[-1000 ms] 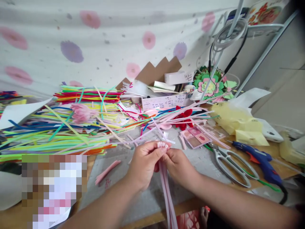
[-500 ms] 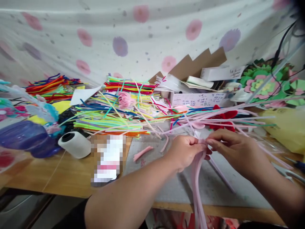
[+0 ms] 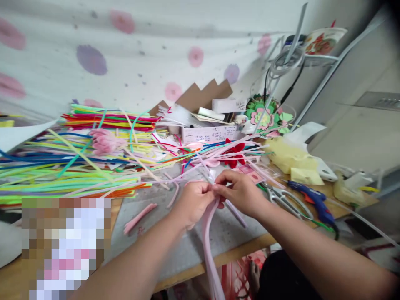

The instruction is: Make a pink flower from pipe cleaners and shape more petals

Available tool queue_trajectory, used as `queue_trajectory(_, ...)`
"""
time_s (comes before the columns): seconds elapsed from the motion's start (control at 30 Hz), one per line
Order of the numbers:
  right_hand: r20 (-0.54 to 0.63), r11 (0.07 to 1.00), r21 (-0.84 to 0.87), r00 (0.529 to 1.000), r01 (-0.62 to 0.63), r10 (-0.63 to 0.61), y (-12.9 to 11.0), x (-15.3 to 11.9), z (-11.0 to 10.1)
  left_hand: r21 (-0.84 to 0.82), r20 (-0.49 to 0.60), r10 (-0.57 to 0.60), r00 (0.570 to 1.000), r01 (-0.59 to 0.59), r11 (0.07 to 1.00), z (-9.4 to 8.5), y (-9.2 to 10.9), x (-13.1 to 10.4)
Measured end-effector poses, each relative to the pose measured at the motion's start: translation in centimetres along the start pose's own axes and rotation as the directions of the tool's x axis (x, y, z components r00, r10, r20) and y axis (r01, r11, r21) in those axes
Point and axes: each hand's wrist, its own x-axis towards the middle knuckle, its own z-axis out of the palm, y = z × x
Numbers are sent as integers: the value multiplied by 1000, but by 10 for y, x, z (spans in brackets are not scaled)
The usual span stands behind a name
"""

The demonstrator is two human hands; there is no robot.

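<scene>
A bunch of pale pink pipe cleaners (image 3: 208, 241) hangs down past the table's front edge, with its upper end in my left hand (image 3: 196, 202). That hand is closed, thumb and fingers pinching the bunch. My right hand (image 3: 236, 189) meets it at the top of the bunch, its thumb and forefinger pressed together there. What sits between those fingertips is too small to make out. A single lilac pipe cleaner (image 3: 236, 213) lies slanting on the grey mat (image 3: 175, 250) beneath my hands. Left of them rests a short pink bundle (image 3: 140, 218).
Piles of colourful pipe cleaners (image 3: 71, 179) cover the left and back. To the right lie scissors (image 3: 289, 201), a blue glue gun (image 3: 312, 200) and a yellow plastic bag (image 3: 290, 156). A red pipe-cleaner flower (image 3: 233, 152) and a written-on box (image 3: 209, 133) stand behind my hands.
The view has swung to the right, bringing the scissors, glue gun and rack fully into sight. Both hands stay together at the top of the pink bunch, the right fingertips now closer in.
</scene>
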Motion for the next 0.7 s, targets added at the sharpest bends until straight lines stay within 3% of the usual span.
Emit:
queue_trajectory(0.3,-95,970,-214,985,120,-143,-3,6,3,-87,-38,-106,994,103,991,7,-3,-3)
queue_trajectory(0.43,-86,992,-121,995,37,-48,-3,9,3,-102,32,-138,990,141,985,7,-5,-4)
queue_trajectory(0.53,-7,999,-40,1000,-17,17,4,18,0,-86,-1,-117,993,116,990,5,-6,-3)
queue_trajectory(0.63,32,971,-211,994,108,-103,19,41,-11,-81,-85,-57,995,50,995,2,-5,0)
queue_trajectory(0.7,9,906,-382,981,183,-194,29,63,-23,-131,-135,-21,991,4,991,-1,-2,2)
